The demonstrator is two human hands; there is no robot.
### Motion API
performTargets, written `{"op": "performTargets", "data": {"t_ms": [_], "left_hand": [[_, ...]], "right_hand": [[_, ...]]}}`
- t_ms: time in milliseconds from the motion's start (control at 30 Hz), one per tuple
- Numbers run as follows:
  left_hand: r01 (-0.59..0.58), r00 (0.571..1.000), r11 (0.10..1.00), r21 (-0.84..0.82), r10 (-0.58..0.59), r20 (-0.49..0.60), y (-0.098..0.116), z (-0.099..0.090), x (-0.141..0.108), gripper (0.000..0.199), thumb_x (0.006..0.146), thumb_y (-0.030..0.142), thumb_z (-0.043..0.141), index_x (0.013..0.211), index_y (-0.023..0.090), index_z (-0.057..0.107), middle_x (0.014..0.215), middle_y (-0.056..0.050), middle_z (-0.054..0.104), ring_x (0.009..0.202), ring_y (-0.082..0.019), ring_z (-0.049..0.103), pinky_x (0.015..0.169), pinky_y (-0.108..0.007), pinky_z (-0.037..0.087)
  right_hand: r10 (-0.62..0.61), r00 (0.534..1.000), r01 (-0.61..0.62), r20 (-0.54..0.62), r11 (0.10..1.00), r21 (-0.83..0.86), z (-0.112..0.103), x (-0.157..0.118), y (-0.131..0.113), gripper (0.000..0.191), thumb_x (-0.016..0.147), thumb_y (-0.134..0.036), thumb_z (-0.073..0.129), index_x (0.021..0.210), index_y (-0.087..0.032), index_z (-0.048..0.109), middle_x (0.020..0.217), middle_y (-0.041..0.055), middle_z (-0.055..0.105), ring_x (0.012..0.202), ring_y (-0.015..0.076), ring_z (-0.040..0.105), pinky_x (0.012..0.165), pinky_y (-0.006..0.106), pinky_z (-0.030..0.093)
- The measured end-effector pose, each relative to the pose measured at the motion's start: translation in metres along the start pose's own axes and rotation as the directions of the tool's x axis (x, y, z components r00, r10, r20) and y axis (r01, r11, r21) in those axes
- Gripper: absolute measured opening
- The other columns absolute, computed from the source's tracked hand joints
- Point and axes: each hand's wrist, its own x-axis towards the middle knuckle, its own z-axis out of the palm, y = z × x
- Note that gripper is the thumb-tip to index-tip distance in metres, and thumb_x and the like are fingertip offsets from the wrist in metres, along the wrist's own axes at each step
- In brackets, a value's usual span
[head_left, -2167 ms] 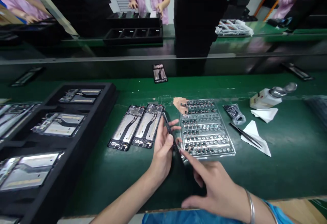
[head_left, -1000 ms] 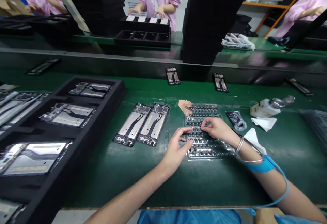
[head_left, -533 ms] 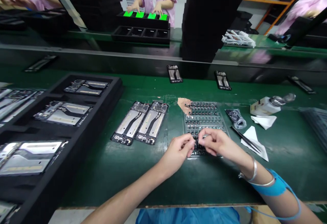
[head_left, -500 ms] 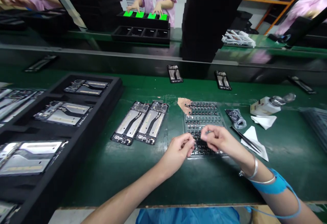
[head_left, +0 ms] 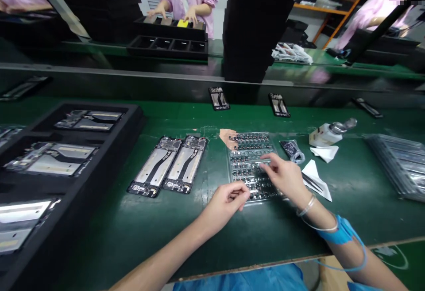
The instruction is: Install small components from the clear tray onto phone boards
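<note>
Our right hand (head_left: 286,178) is half-curled, its fingertips (head_left: 265,159) down among the small parts (head_left: 249,147) in the clear blister tray (head_left: 229,167) at twelve o'clock, while our left hand (head_left: 228,202) is loosely pinched just off the tray's seven o'clock corner; we cannot tell whether either hand holds a part. A snagging fingertip could knock the tray and flip parts out of their pockets, and a slipped pinch could drop one onto the worktop (head_left: 99,246) or the phone mid-frames (head_left: 168,165) at ten o'clock.
</note>
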Motion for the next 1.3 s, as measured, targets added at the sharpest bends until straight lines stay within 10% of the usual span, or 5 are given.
{"op": "performTargets", "data": {"t_ms": [200,700,967,1100,1300], "left_hand": [[0.029,0.999,0.998,-0.046,-0.031,-0.041,-0.002,0.001,0.000,0.020,0.082,0.030,0.053,0.069,0.014,0.054,0.055,0.004,0.045,0.048,-0.007,0.036,0.049,-0.020,0.026],[0.067,0.996,0.994,-0.086,-0.071,-0.045,0.001,0.002,0.000,0.021,0.081,0.031,0.054,0.069,0.014,0.054,0.052,0.005,0.045,0.046,-0.006,0.036,0.047,-0.020,0.027],[0.046,0.996,0.988,-0.145,-0.056,-0.067,0.002,0.003,-0.001,0.022,0.079,0.032,0.057,0.067,0.014,0.054,0.052,0.005,0.046,0.047,-0.006,0.037,0.048,-0.019,0.028],[0.043,0.996,0.985,-0.164,-0.055,-0.070,0.005,0.003,-0.002,0.021,0.077,0.031,0.059,0.067,0.014,0.056,0.053,0.005,0.046,0.047,-0.006,0.038,0.048,-0.020,0.029],[0.032,0.997,0.983,-0.181,-0.044,-0.062,0.002,0.002,-0.003,0.021,0.076,0.031,0.059,0.067,0.013,0.056,0.055,0.004,0.047,0.049,-0.006,0.040,0.048,-0.019,0.030]], "right_hand": [[0.038,0.937,-0.067,-0.347,0.995,-0.072,-0.035,-0.033,0.058,0.026,0.082,-0.041,0.053,0.082,-0.020,0.068,0.061,0.0002,0.062,0.051,0.0133,0.053,0.053,0.025,0.038],[-0.187,0.950,0.079,-0.249,0.918,-0.388,-0.011,-0.054,0.111,0.021,0.086,-0.029,0.052,0.082,-0.019,0.070,0.078,0.0040,0.066,0.073,0.0162,0.061,0.057,0.025,0.042],[0.083,0.989,-0.060,-0.125,0.982,0.178,-0.015,-0.049,0.051,0.019,0.077,-0.037,0.062,0.074,-0.020,0.067,0.068,0.0014,0.062,0.057,0.0140,0.054,0.053,0.026,0.042],[-0.019,0.999,-0.004,0.036,0.840,0.543,-0.008,-0.050,-0.002,0.017,0.075,-0.036,0.066,0.071,-0.020,0.067,0.072,0.0033,0.065,0.065,0.0162,0.059,0.056,0.026,0.046],[-0.154,0.988,0.121,-0.001,0.772,0.624,0.002,-0.050,-0.032,0.010,0.077,-0.027,0.066,0.071,-0.020,0.067,0.067,0.0031,0.064,0.061,0.0154,0.059,0.051,0.026,0.045]]}}
